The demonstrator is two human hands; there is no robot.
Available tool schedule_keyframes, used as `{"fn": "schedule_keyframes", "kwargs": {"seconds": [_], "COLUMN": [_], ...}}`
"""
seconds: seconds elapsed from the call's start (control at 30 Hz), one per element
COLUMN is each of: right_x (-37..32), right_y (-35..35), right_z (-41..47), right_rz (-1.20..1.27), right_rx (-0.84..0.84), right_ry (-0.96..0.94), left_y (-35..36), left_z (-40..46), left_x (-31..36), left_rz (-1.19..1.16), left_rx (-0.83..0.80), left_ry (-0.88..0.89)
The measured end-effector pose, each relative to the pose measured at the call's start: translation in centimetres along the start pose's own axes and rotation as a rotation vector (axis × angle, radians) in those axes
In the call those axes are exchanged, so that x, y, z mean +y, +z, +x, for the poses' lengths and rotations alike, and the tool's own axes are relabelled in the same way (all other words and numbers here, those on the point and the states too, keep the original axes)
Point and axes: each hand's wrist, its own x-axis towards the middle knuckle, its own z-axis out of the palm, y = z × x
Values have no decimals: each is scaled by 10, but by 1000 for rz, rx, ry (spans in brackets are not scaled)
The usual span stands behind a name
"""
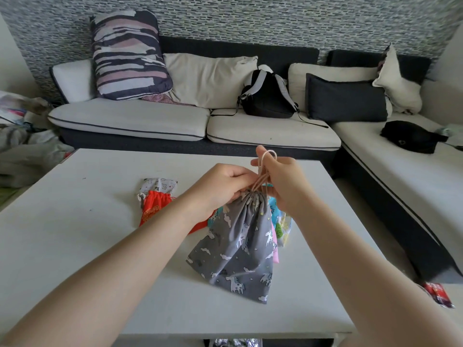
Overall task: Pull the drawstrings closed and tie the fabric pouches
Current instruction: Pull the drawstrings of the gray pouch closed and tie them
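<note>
Above the counter (75, 246), the left hand (220, 186) grips the gathered neck of the grey pouch (240, 246); the right hand (283, 181) pinches its cords (261, 176), pulled upward.

A white counter (75, 246) spreads beneath and around the hands. Beyond the hands runs a corner sofa (130, 121) with pale seat cushions on a dark frame, against a wall (275, 21) of small grey mosaic tiles. Far beyond the left hand, a striped purple-and-white pillow (127, 56) leans upright, with a cream pillow (208, 78) just beside it. Straight past the hands, a black backpack (268, 96) with grey straps sits on the seat. Beyond the right hand lies a dark cushion (345, 98), and farther right a black pouch-like bag (408, 136). A red wrapper (438, 294) lies low to the right of the right forearm.
</note>
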Motion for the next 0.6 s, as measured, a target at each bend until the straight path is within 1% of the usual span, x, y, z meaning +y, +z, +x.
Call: {"fn": "schedule_keyframes", "kwargs": {"seconds": [0.1,0.2,0.3,0.37,0.43,0.5,0.53,0.6], "right_x": [-2,-5,-9,-10,-11,-10,-10,-13], "right_y": [3,6,3,-3,-11,-22,-27,-34], "right_z": [4,6,3,2,2,4,5,4], "right_rz": [-108,-139,-122,-52,20,62,37,-160], "right_rx": [33,40,-26,-126,-289,-420,-435,-394], "right_ry": [-54,-87,-102,-121,-123,-81,-66,-90], "left_y": [1,-2,-5,-9,-13,-19,-22,-25], "left_z": [3,5,7,9,12,17,20,25], "left_x": [1,3,3,0,-3,-6,-8,-12], "left_rz": [70,96,111,-5,-234,-399,-423,-388], "left_rx": [-43,-91,-148,-153,-95,17,69,127], "left_ry": [-37,-33,-12,-38,-93,-146,-167,-197]}}
